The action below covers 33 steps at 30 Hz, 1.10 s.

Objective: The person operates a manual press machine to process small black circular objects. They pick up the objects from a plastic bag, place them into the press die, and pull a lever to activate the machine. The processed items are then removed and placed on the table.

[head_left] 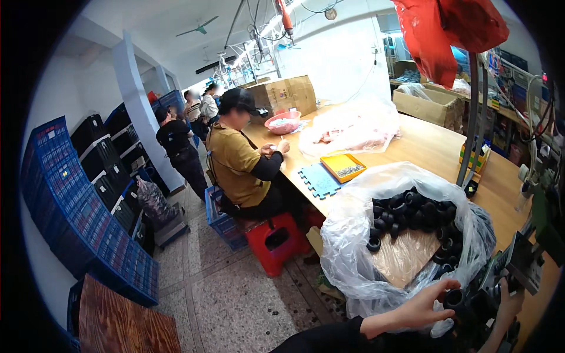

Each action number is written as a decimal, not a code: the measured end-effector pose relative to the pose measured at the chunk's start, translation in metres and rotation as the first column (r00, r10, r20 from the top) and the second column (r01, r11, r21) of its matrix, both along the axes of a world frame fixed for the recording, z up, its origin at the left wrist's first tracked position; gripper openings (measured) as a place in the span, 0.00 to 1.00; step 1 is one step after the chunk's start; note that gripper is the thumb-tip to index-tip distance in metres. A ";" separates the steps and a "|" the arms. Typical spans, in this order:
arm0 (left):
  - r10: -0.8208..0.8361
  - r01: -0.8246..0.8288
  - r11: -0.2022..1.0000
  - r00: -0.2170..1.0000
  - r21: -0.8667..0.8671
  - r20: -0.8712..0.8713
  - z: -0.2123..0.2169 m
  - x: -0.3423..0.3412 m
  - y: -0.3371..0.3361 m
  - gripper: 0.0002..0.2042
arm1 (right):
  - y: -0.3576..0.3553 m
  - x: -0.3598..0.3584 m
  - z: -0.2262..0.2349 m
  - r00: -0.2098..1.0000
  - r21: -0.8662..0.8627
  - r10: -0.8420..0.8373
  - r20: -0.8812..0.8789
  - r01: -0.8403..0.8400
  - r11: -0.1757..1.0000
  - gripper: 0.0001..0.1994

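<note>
At the lower right, my left hand comes in from the left with its thumb and fingers curved around a black hollow cylindrical part. My right hand is closed beside a dark bench machine, its fingers against dark pieces that I cannot tell apart. Just beyond my left hand stands a large clear plastic bag, its mouth spread wide. Many black ring-shaped parts lie inside it, around a flat brown panel.
A wooden table bears a yellow tray of small pieces, a blue foam mat and a pink basin. A co-worker sits on a red stool. Blue crates line the left. Metal uprights rise at right.
</note>
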<state>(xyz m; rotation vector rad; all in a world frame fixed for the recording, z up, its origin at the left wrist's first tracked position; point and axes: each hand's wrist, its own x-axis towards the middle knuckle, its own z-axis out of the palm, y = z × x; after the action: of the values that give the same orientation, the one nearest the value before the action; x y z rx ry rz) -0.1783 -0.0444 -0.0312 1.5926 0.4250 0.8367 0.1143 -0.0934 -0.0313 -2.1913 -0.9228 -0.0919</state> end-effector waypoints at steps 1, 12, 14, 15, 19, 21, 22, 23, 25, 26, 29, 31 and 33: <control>0.013 -0.014 0.997 1.000 0.070 0.016 0.002 0.001 0.003 0.29 | 0.000 0.004 -0.002 0.998 0.096 0.034 0.052 -0.039 0.995 0.31; -0.003 0.021 0.990 0.992 0.142 -0.124 0.003 0.019 0.017 0.30 | -0.126 -0.045 -0.008 0.943 0.150 0.269 -0.197 -0.242 0.959 0.31; -0.019 0.039 0.984 0.993 0.172 -0.113 0.002 0.041 0.023 0.30 | -0.176 -0.035 -0.051 0.932 0.078 0.113 -0.345 -0.092 0.993 0.31; -0.011 0.032 0.986 0.992 0.164 -0.129 0.010 0.055 0.022 0.29 | -0.205 -0.027 -0.075 0.910 0.033 0.037 -0.413 -0.026 0.999 0.32; 0.032 0.001 0.974 0.989 0.225 -0.145 0.011 0.103 0.028 0.28 | -0.313 0.005 -0.162 0.834 -0.084 -0.269 -0.482 0.262 0.962 0.33; 0.057 -0.035 0.987 0.989 0.159 -0.135 0.002 0.124 0.032 0.27 | -0.341 0.015 -0.174 0.773 -0.177 -0.393 -0.499 0.353 0.919 0.37; 0.084 -0.051 0.973 0.986 0.225 -0.142 0.003 0.133 0.033 0.26 | -0.358 0.022 -0.194 0.809 -0.147 -0.412 -0.419 0.388 0.910 0.41; 0.113 -0.067 0.956 0.983 0.287 -0.146 0.001 0.142 0.035 0.25 | -0.358 0.021 -0.190 0.809 -0.196 -0.465 -0.359 0.422 0.885 0.41; 0.148 -0.074 0.938 0.969 0.340 -0.199 0.008 0.151 0.037 0.24 | -0.350 0.015 -0.167 0.806 -0.286 -0.546 -0.230 0.480 0.829 0.41; 0.143 -0.055 0.943 0.958 0.329 -0.250 0.017 0.155 0.034 0.24 | -0.352 0.018 -0.166 0.807 -0.308 -0.545 -0.229 0.471 0.827 0.40; 0.190 -0.029 0.893 0.929 0.450 -0.317 0.019 0.164 0.039 0.23 | -0.356 0.027 -0.170 0.831 -0.324 -0.509 -0.226 0.429 0.843 0.34; 0.203 -0.008 0.862 0.921 0.506 -0.332 0.021 0.170 0.044 0.22 | -0.357 0.030 -0.175 0.867 -0.267 -0.447 -0.219 0.387 0.882 0.31; 0.160 0.035 0.878 0.918 0.477 -0.362 0.026 0.181 0.039 0.22 | -0.347 0.033 -0.164 0.859 -0.165 -0.399 -0.320 0.364 0.916 0.29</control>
<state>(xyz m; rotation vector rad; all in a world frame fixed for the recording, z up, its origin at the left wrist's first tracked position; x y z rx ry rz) 0.0028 -0.0050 -0.0049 2.2375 0.5903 0.6980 0.1469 -0.4401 -0.1957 -2.3558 -0.2906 0.1542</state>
